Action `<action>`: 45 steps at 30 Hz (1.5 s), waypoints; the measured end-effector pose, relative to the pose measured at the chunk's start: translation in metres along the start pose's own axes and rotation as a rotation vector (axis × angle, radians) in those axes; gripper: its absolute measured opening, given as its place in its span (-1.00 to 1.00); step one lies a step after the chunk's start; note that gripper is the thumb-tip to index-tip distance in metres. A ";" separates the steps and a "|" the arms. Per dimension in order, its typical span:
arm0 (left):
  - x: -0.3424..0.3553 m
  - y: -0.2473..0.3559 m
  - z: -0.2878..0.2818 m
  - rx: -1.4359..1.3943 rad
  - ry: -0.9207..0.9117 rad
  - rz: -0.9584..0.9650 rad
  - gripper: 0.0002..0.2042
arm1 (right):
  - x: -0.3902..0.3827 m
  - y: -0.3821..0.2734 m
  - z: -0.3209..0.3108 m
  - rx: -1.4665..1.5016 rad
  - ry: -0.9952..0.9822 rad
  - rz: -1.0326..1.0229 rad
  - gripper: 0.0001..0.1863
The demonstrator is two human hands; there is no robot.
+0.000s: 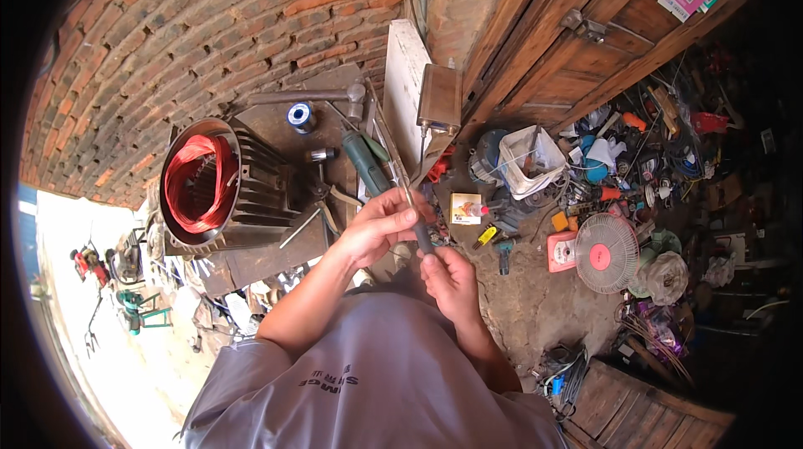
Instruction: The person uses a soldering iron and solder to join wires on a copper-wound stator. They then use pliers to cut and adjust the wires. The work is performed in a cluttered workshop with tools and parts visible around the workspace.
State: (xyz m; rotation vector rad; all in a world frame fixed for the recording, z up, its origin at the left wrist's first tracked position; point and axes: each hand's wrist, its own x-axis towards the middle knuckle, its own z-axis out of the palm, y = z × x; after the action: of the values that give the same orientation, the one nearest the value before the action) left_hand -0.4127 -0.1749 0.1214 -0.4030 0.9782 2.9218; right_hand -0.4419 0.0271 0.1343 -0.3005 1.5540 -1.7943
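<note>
Held between curled left hand (376, 227) and closed right hand (450, 280): slim tool (424, 238), dark end at right fingers, beyond grey shirt (376, 348). Placed at left on desk (224, 275): finned motor housing (266, 202) with red windings (178, 183); green-bodied power tool (363, 161), near left hand.

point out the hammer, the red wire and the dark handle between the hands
Hammer (299, 97): head view, on its shaft
Red wire (179, 186): head view, left side of the coil
Dark handle (423, 237): head view, its middle
</note>
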 end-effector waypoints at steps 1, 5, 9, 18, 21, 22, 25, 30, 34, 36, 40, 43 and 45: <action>-0.002 0.008 0.010 -0.058 -0.002 -0.024 -0.78 | 0.000 -0.001 -0.001 0.044 0.000 0.029 -0.76; 0.002 0.003 -0.010 0.061 0.031 -0.048 -0.79 | 0.000 0.003 -0.004 0.005 -0.013 0.026 -0.77; 0.001 0.000 -0.002 0.008 0.033 -0.040 -0.77 | -0.002 0.007 -0.004 -0.098 0.020 -0.026 -0.78; 0.006 -0.001 -0.015 -0.021 -0.003 -0.025 -0.83 | -0.002 0.004 -0.008 -0.037 0.021 0.022 -0.78; 0.007 -0.007 -0.022 -0.050 -0.020 -0.025 -0.85 | -0.002 0.005 -0.006 -0.065 0.020 0.011 -0.78; 0.008 -0.006 -0.020 -0.064 -0.029 -0.023 -0.85 | -0.001 0.004 -0.005 -0.078 0.022 0.001 -0.78; 0.005 0.003 -0.004 -0.021 -0.015 -0.051 -0.90 | -0.002 -0.003 -0.007 0.025 0.021 0.093 -0.77; 0.005 -0.002 0.002 -0.091 -0.038 0.014 -0.76 | -0.001 -0.001 -0.007 0.047 0.011 0.064 -0.77; 0.010 -0.012 -0.023 -0.136 -0.107 0.000 -0.68 | 0.000 -0.004 -0.005 0.096 0.001 0.123 -0.77; 0.005 -0.001 0.003 -0.136 -0.063 -0.020 -0.72 | 0.000 -0.002 -0.009 0.174 0.000 0.143 -0.77; 0.001 -0.003 0.008 -0.196 -0.051 0.034 -0.76 | 0.002 0.001 -0.005 0.119 0.005 0.098 -0.75; 0.006 -0.015 -0.015 -0.140 -0.087 0.035 -0.69 | 0.002 -0.002 -0.001 0.092 -0.023 0.129 -0.74; 0.005 -0.013 -0.016 -0.128 -0.086 0.002 -0.68 | 0.003 -0.001 -0.006 0.241 -0.059 0.185 -0.74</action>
State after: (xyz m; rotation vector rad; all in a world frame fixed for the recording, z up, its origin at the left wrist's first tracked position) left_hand -0.4121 -0.1748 0.1002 -0.2783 0.7847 2.9851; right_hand -0.4478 0.0296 0.1335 -0.0895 1.2651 -1.7865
